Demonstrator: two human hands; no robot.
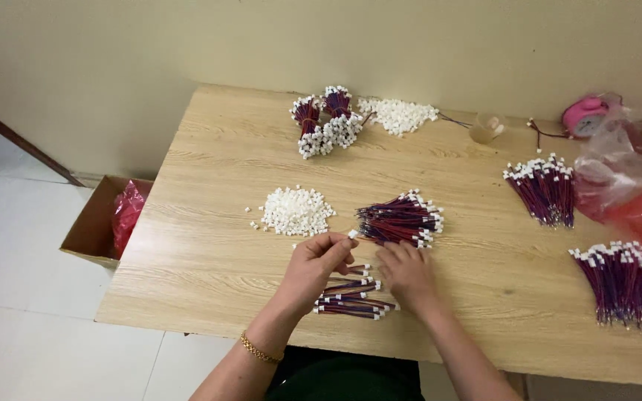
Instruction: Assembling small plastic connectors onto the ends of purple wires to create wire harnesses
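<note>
Head view | left hand [313, 263] pinches a small white plug [352, 234] (fingertips only) | right hand [408, 273] presses loosely on the wire pile [401, 217].

A small white plastic connector housing [352, 234] is pinched at the fingertips of the left hand [313, 263], just above the table. Beside it, a loose fan of short red-and-blue wire leads [401, 218] with white ends lies flat, touching the fingers of the right hand [408, 273]. A heap of white connector housings [296, 211] sits just beyond the left hand. Under both hands lie a few finished leads [352, 297], roughly parallel, seemingly capped at both ends
</note>
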